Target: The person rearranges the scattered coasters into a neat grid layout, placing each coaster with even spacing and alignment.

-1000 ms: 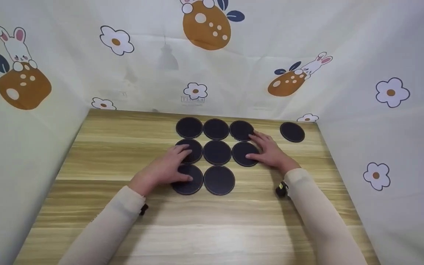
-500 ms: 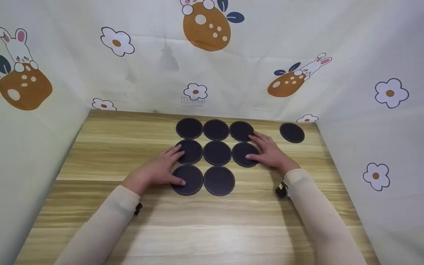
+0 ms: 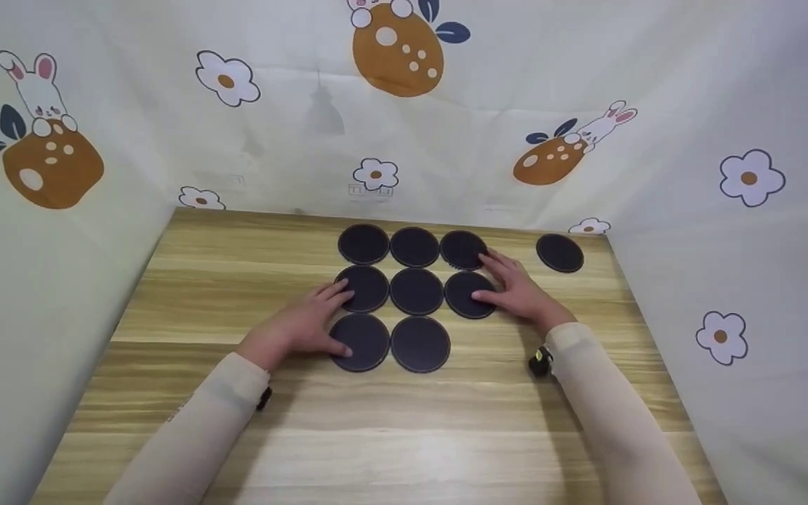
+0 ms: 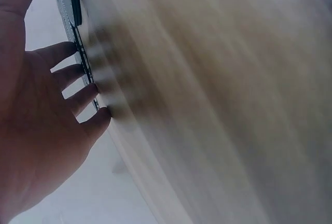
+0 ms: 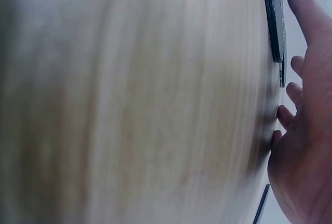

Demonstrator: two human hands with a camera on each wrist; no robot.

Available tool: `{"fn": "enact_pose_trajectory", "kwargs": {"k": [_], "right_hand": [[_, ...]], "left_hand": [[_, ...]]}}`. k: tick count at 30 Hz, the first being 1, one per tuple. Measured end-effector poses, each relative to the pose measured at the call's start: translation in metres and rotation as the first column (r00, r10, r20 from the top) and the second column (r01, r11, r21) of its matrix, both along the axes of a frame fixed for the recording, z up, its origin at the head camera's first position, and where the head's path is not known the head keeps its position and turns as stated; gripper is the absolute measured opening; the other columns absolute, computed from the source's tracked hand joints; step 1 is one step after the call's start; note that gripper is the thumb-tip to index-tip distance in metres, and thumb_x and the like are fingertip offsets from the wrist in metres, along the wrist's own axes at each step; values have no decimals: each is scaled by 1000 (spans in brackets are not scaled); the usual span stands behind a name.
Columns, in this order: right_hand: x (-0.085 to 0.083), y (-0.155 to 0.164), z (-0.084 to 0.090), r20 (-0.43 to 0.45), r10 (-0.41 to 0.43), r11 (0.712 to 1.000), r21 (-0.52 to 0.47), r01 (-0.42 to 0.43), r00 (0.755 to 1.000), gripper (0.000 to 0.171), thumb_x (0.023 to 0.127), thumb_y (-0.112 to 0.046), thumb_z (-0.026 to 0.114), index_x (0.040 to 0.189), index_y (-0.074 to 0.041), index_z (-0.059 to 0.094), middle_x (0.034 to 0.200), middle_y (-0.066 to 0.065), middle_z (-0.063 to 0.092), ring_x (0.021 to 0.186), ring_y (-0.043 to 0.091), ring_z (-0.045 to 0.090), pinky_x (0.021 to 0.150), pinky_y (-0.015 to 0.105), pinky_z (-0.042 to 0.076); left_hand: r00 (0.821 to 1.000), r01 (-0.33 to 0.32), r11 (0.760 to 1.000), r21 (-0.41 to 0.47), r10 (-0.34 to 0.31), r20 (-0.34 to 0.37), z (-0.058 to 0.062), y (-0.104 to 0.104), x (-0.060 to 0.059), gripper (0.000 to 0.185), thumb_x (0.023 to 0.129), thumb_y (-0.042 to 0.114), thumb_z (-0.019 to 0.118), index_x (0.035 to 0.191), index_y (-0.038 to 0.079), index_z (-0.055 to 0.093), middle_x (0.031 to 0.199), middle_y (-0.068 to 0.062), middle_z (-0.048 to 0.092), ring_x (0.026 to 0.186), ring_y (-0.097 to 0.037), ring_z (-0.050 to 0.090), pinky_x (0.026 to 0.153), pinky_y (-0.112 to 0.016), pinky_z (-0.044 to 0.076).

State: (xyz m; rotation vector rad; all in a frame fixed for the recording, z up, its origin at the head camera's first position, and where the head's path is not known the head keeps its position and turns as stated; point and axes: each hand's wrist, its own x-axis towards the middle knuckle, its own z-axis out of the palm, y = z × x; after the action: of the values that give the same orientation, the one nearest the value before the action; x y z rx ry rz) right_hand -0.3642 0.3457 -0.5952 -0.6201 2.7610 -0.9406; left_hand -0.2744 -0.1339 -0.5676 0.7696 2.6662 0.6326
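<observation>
Eight dark round coasters (image 3: 416, 291) lie flat in a grid at the wooden table's (image 3: 376, 421) far middle. The left hand (image 3: 299, 325) and right hand (image 3: 516, 291) rest on the grid's edges, fingers relaxed, gripping nothing. Being round, the coasters have no long axis.

Black round coasters (image 3: 416, 291) lie on a light wood-grain table (image 3: 390, 435); cream backdrop (image 3: 165, 133) shows bunnies and flowers.
</observation>
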Motion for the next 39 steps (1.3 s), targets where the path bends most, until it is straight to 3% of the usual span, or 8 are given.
{"fn": "enact_pose_trajectory", "kwargs": {"k": [4,12,18,24,29,34,39], "right_hand": [[0,-1,1,1,-8,1000,-19,8,1000,93,99,-46,84,173,-14,40,183,9,22,167,41,17,133,63,17],[-1,4,-2,-45,-78,992,-102,74,996,83,101,-38,83,169,-8,45,179,19,31,165,44,22,133,62,16],[-5,16,2,-68,-202,951,-251,179,977,63,103,-22,81,157,1,58,156,25,59,147,43,53,126,55,37],[-7,39,11,-119,-338,923,-234,305,933,55,105,-23,79,149,6,62,145,28,62,132,44,58,115,57,44],[-13,61,15,-134,-441,885,-232,405,887,52,108,-25,74,148,7,61,143,30,61,133,44,58,117,58,43],[-18,79,19,-101,-545,832,-191,521,832,60,110,-35,71,154,3,57,152,28,58,144,44,53,123,59,39],[-23,97,22,-100,-573,818,-134,560,813,66,109,-42,71,157,1,54,155,27,56,147,44,50,125,60,37]], "left_hand": [[1000,1,1000,-3,-1,-3,-1,0,-1,116,83,54,94,171,4,38,183,-16,20,166,-48,20,129,-67,28],[1000,2,1000,-23,-2,-5,-1,2,0,117,83,56,94,172,5,37,183,-16,18,166,-48,19,130,-68,25],[1000,-9,1000,-19,9,-2,1,2,1,118,82,55,95,172,5,38,183,-17,19,166,-48,19,130,-68,24],[1000,-6,1000,-29,6,-10,2,2,1,118,82,58,94,171,5,38,183,-17,19,166,-47,20,129,-70,24],[1000,-12,999,-32,12,-5,0,1,1,117,83,57,94,172,6,38,184,-15,19,167,-46,19,129,-71,24],[1000,-11,1000,-17,11,-6,-1,1,1,117,82,57,94,172,6,38,183,-15,19,167,-46,19,128,-70,27],[1000,-10,1000,-20,10,-7,-2,1,1,118,82,58,94,172,6,38,184,-15,19,167,-46,19,129,-69,25]]}}
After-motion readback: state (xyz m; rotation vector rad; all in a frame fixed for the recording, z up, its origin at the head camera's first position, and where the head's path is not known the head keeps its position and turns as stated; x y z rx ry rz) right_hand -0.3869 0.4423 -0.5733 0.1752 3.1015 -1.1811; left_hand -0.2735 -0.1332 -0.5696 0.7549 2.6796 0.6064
